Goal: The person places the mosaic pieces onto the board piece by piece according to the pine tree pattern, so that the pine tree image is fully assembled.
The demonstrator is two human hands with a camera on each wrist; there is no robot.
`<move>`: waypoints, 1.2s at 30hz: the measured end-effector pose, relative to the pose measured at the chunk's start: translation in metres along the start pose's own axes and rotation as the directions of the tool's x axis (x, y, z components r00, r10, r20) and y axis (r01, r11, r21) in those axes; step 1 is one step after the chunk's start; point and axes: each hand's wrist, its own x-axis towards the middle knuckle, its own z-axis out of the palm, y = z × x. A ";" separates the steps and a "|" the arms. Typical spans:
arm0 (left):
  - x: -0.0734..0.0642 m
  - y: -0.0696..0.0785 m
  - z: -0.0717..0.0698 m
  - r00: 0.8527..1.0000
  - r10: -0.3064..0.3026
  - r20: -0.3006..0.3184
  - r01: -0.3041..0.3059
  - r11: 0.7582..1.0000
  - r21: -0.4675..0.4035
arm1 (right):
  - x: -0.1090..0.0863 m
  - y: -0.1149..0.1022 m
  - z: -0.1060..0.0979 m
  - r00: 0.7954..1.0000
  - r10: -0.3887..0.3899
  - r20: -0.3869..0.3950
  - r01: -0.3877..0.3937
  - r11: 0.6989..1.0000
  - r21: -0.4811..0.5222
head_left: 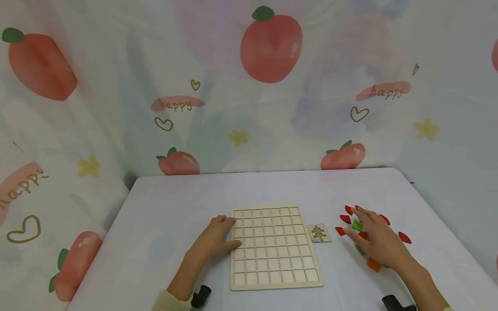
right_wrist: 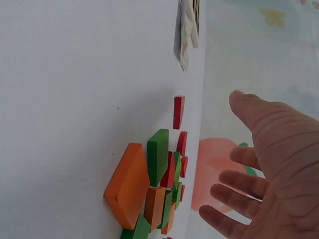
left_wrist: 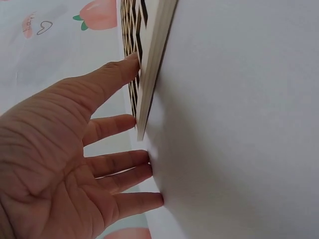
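Note:
A pale wooden grid board (head_left: 274, 248) lies flat on the white table. My left hand (head_left: 218, 237) rests at its left edge, thumb on the rim and the other fingertips down at the side; the left wrist view shows these fingers (left_wrist: 122, 162) spread and straight. My right hand (head_left: 379, 237) hovers palm down over a loose group of coloured pieces, holding nothing. Among them are a green block (right_wrist: 158, 157), an orange block (right_wrist: 128, 186) and several red rounded pieces (head_left: 345, 219). The hand hides part of the group in the head view.
A small card with a tree pattern (head_left: 319, 233) lies against the board's right edge. The white table (head_left: 175, 203) ends at a fruit-printed cloth (head_left: 272, 121) behind it. Black wrist straps (head_left: 201, 296) show at the bottom of the head view.

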 end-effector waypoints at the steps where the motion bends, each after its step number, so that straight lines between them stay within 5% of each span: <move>1: 0.000 0.001 0.000 1.000 -0.003 0.001 0.003 1.000 -0.002 | 0.001 0.001 0.000 1.000 0.010 0.009 -0.010 1.000 0.002; 14: -0.002 0.008 -0.009 0.999 -0.033 -0.013 0.033 0.999 -0.042 | 0.023 0.027 0.002 0.998 0.043 0.045 -0.043 0.999 0.016; 36: 0.001 0.006 -0.003 0.998 -0.042 -0.044 0.038 0.995 -0.096 | 0.056 0.062 0.001 0.995 -0.056 0.081 0.059 0.997 -0.039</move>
